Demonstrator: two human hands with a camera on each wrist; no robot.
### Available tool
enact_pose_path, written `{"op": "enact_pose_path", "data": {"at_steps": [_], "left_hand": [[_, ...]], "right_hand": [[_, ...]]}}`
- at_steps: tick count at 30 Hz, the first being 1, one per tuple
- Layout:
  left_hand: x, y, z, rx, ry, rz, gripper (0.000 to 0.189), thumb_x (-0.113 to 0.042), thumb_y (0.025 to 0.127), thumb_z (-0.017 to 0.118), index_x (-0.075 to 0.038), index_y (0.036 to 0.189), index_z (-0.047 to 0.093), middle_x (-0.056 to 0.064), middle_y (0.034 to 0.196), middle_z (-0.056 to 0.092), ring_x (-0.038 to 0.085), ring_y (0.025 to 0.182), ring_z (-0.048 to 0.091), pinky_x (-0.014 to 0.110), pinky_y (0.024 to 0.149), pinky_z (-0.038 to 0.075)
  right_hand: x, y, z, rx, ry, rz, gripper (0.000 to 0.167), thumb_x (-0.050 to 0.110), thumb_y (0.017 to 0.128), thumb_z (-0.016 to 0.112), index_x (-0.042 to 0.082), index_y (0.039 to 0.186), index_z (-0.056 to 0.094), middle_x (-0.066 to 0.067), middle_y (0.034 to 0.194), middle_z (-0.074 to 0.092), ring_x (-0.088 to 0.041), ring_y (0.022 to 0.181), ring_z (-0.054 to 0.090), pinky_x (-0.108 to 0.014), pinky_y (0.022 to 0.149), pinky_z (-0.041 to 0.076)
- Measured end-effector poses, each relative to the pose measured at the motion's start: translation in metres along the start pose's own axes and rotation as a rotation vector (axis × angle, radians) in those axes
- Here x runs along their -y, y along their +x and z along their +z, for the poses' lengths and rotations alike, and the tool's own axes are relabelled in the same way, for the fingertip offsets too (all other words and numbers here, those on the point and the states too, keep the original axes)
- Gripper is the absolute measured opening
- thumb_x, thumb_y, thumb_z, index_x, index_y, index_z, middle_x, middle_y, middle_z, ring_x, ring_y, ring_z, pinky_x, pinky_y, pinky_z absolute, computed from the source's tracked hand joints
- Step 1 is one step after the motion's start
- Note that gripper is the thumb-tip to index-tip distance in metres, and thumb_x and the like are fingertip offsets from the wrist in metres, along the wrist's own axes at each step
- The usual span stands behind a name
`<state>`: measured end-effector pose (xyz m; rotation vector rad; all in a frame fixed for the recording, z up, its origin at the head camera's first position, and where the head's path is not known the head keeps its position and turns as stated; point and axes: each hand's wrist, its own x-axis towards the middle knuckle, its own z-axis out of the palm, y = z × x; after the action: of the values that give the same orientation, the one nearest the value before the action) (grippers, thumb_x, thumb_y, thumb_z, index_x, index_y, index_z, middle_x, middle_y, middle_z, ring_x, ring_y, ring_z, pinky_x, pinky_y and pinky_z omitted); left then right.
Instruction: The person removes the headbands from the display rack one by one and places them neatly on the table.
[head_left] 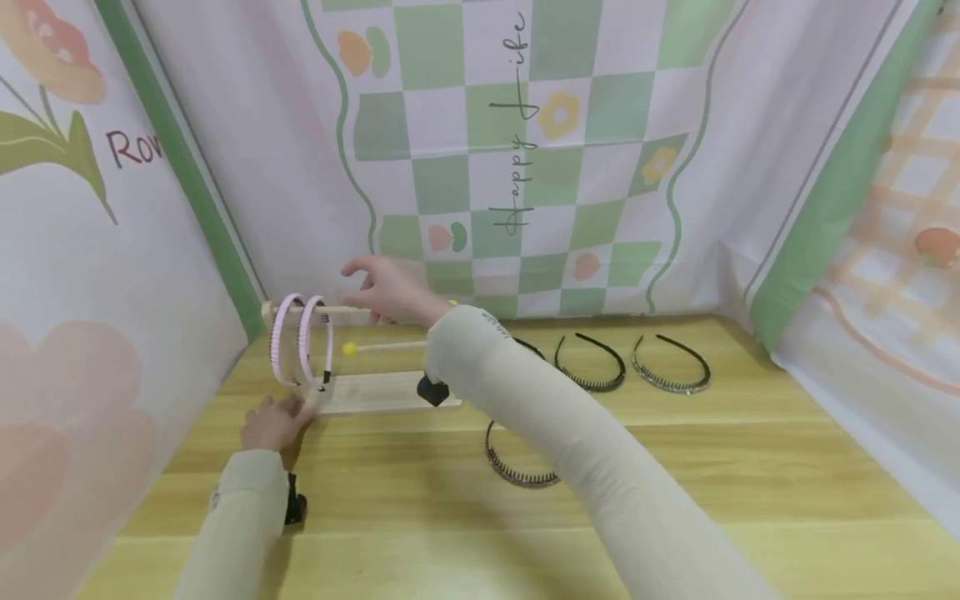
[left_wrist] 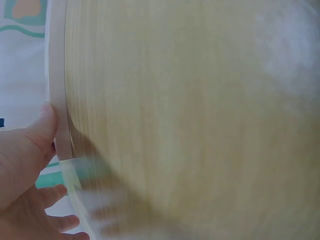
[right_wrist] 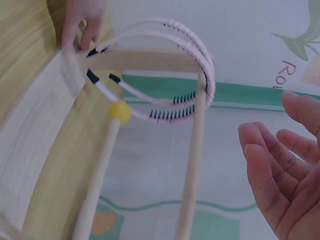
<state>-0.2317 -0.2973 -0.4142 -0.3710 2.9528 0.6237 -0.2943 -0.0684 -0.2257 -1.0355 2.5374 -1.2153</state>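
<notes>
And there was the right hand (head_left: 393, 287), up beside the upper rod (head_left: 348, 310) of the wooden stand (head_left: 375, 393), fingers loosely bent, thumb apart, nothing in its grasp! The right wrist view told it clearly: air showed between those fingertips and the rod. Down low, the left hand (head_left: 272, 423) had the near end of the stand's base, thumb laid on its edge, index finger mostly hidden behind, the other fingers spread free.

And the pink headbands? Two of them, both hung on the upper rod! The first pink headband (head_left: 276, 342) sat closer to the rod's left end, the second pink headband (head_left: 303, 333) just beside it, dark teeth lining their inner curves and dark tips dangling down near the base. The upright (right_wrist: 150, 61) rose close by them at that same end. Below the upper rod ran a lower rod (head_left: 390, 345), a yellow ball (head_left: 349, 348) on its left tip, its other end lost behind the right sleeve (head_left: 585, 450).

Out to the right, on the wood-grained counter (head_left: 420, 517), lay four dark headbands: one (head_left: 678, 387) farthest right, one (head_left: 600, 385) next to it, another (head_left: 531, 346) mostly covered by the arm, and one (head_left: 525, 477) nearer the person, also partly covered. Behind it all hung a green-and-white checked curtain (head_left: 498, 121) lettered "Happy Life".
</notes>
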Motion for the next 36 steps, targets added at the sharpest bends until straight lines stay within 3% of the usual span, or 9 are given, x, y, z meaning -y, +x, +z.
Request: {"op": "enact_pose_path", "data": {"at_steps": [6, 18, 25, 28, 36], "left_hand": [[0.001, -0.001, 0.001, -0.007, 0.013, 0.014, 0.073, -0.057, 0.092, 0.039, -0.002, 0.139, 0.033, 0.040, 0.136, 0.018, 0.060, 0.114, 0.026, 0.068, 0.089, 0.028], [0.004, 0.001, 0.002, -0.018, 0.011, 0.018, 0.072, -0.057, 0.092, 0.039, -0.003, 0.140, 0.033, 0.040, 0.136, 0.019, 0.061, 0.112, 0.027, 0.067, 0.089, 0.028], [0.005, 0.000, 0.003, -0.026, 0.005, 0.037, 0.071, -0.055, 0.092, 0.040, -0.003, 0.140, 0.033, 0.041, 0.136, 0.020, 0.062, 0.112, 0.027, 0.068, 0.088, 0.029], [0.003, -0.002, 0.002, -0.026, 0.005, 0.037, 0.069, -0.053, 0.093, 0.042, -0.002, 0.140, 0.033, 0.041, 0.136, 0.018, 0.062, 0.113, 0.026, 0.068, 0.088, 0.028], [0.001, -0.002, 0.000, -0.025, 0.000, 0.025, 0.068, -0.052, 0.093, 0.042, -0.004, 0.140, 0.033, 0.040, 0.137, 0.017, 0.061, 0.114, 0.025, 0.068, 0.089, 0.028]], "right_hand": [[0.003, 0.009, 0.022, 0.030, 0.072, 0.016, 0.047, 0.017, 0.087, 0.065, 0.010, 0.130, 0.047, -0.006, 0.080, 0.063, -0.032, 0.067, 0.060, -0.034, 0.058, 0.053], [-0.001, 0.011, 0.060, 0.030, 0.098, 0.008, 0.049, 0.016, 0.087, 0.065, 0.014, 0.132, 0.047, -0.003, 0.086, 0.062, -0.020, 0.060, 0.060, -0.032, 0.054, 0.053], [0.000, 0.010, 0.072, 0.092, 0.146, 0.019, 0.053, 0.015, 0.087, 0.065, 0.016, 0.135, 0.044, -0.008, 0.108, 0.058, -0.025, 0.074, 0.062, -0.029, 0.056, 0.053], [0.000, 0.011, 0.076, 0.094, 0.171, 0.054, 0.055, 0.015, 0.087, 0.065, 0.021, 0.137, 0.043, -0.008, 0.118, 0.055, -0.019, 0.074, 0.061, -0.026, 0.056, 0.053], [0.000, 0.014, 0.082, 0.056, 0.174, 0.066, 0.048, 0.009, 0.087, 0.063, 0.019, 0.132, 0.051, 0.001, 0.101, 0.059, -0.015, 0.066, 0.058, -0.024, 0.053, 0.052]]}}
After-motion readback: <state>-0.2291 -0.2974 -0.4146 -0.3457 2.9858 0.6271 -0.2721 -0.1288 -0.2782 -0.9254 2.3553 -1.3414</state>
